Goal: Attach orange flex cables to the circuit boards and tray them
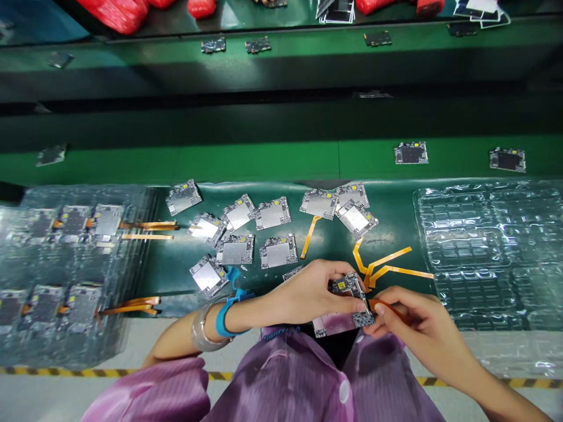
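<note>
At the bench's near edge my left hand (314, 290) is closed on a circuit board (336, 324), which has a metal shield and a small yellow sticker. A blue wrist strap (225, 316) circles that wrist. My right hand (411, 328) pinches an orange flat ribbon cable (389, 308) at the board's right end; whether the cable sits in a connector I cannot tell. Just beyond my hands lie several loose ribbon cables (382, 264). Further up the bench, several more boards (278, 252) rest, some of them overlapping.
On the left, stacked clear plastic trays (134, 205) hold boards with orange cables sticking out to the right. Another clear tray (466, 246) is at right. Beyond the bench runs a green belt (264, 161) carrying scattered boards (411, 153). Red bundles (202, 7) lie on the upper shelf.
</note>
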{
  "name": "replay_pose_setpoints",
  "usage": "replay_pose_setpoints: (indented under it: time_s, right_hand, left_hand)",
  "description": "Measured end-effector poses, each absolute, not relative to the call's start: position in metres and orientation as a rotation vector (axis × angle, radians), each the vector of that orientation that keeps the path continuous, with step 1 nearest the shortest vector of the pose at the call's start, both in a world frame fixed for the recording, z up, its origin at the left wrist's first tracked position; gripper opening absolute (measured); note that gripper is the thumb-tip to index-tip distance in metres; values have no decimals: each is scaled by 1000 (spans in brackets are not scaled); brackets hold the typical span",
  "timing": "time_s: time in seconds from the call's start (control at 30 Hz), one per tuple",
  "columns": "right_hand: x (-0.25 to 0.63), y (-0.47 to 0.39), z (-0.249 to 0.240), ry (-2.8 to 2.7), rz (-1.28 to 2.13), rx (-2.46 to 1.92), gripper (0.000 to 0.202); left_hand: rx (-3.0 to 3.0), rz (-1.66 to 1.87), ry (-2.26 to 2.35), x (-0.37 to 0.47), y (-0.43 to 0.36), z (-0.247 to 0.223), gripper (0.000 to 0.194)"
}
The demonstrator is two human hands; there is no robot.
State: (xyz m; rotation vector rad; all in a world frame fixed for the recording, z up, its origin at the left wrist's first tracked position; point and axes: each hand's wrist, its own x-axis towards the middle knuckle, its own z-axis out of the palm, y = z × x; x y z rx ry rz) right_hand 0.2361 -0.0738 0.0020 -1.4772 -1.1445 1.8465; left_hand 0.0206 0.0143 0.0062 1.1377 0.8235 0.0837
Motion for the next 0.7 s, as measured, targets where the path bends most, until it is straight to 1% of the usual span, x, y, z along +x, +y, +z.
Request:
replay_pose_setpoints:
  time_s: [0.3, 0.4, 0.53, 0.7]
  right_hand:
    - [242, -61, 14, -1463, 1893, -1527, 23]
    - [240, -60, 14, -1467, 1916, -1545, 21]
    - [238, -60, 11, -1447, 1935, -1572, 26]
    - [241, -60, 13, -1548, 1921, -1530, 26]
  left_hand:
    - [1153, 46, 817, 21, 15, 7, 25]
    - [1167, 47, 822, 21, 16, 6, 24]
    - [1196, 54, 844, 21, 15, 4, 23]
    - [1246, -29, 858, 22, 12, 9, 25]
